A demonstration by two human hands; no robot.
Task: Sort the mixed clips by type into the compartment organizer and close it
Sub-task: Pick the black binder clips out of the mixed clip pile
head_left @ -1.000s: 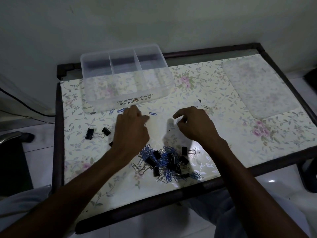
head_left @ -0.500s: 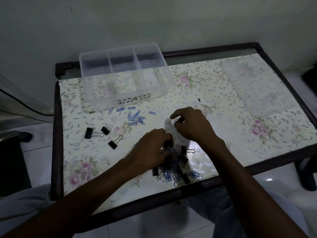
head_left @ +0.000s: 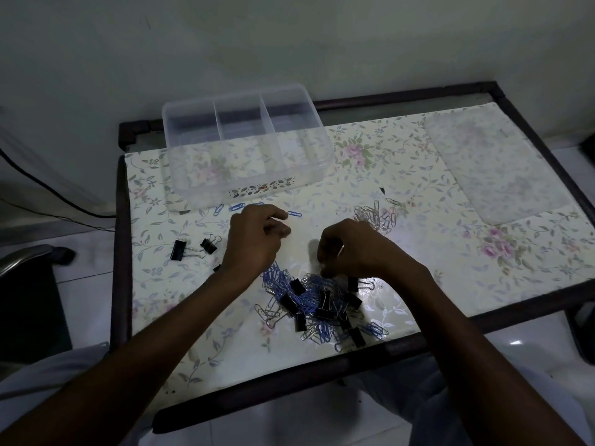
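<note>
The clear three-compartment organizer (head_left: pixel 248 175) stands open at the back left, with nothing in it that I can see. A mixed pile (head_left: pixel 315 304) of blue paper clips, silver paper clips and black binder clips lies near the front edge. My left hand (head_left: pixel 254 239) hovers over a small row of blue paper clips (head_left: pixel 236 207), its fingers curled and thumb against them; anything it holds is hidden. My right hand (head_left: pixel 351 249) reaches down with curled fingers into the pile's far edge, fingertips hidden. A heap of silver paper clips (head_left: pixel 375 217) lies just beyond it.
Two black binder clips (head_left: pixel 193 247) lie apart at the left. The organizer's frosted lid (head_left: pixel 495 165) lies flat at the back right. The floral table (head_left: pixel 450 262) has a dark raised frame. A wall stands close behind.
My left hand has left the pile and moved back up to the blue paper clips near the organizer. My right hand has drawn down from the silver heap to the pile.
</note>
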